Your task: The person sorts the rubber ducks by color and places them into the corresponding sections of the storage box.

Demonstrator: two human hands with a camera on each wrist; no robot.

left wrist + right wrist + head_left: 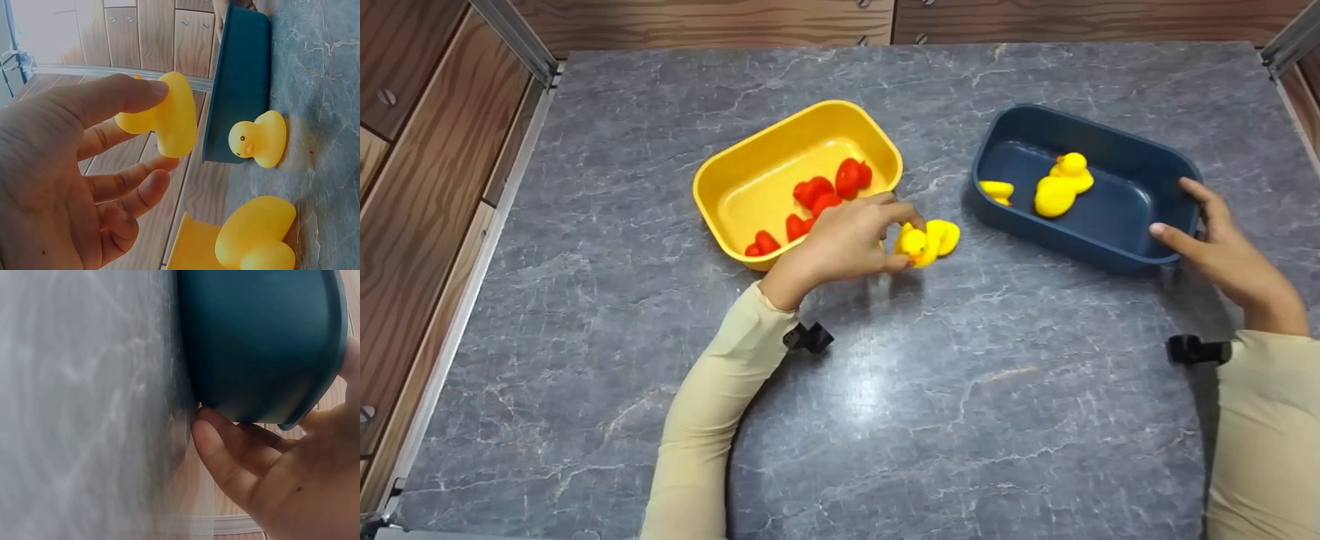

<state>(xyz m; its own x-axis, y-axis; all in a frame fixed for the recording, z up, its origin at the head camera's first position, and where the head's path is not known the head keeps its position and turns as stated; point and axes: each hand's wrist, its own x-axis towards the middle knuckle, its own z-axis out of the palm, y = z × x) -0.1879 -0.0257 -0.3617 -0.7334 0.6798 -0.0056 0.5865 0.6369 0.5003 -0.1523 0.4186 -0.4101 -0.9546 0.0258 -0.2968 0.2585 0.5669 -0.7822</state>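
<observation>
Wood-grain panels point(442, 187) border a grey marbled tabletop point(585, 337). At left, a yellow bin point(765, 195) holds several small red toys point(853, 177), their exact shapes hard to tell. Near it, the left wrist view shows a loose yellow duck point(256, 233). Reaching across that bin's right side, the left hand point(847, 240) pinches a yellow rubber duck point(179, 118) between thumb and fingers, apparently clear of the surface. Just right, a third duck point(950, 234) sits on the tabletop, short of a navy bin point(1125, 210) containing more yellow ducks point(1055, 199). At far right, the right hand point(1237, 255) grips that bin's end, digits at its rim and base. Picking up looks like the step in hand; the next move likely calls for a secure pinch and height enough to clear the neighbouring duck.
</observation>
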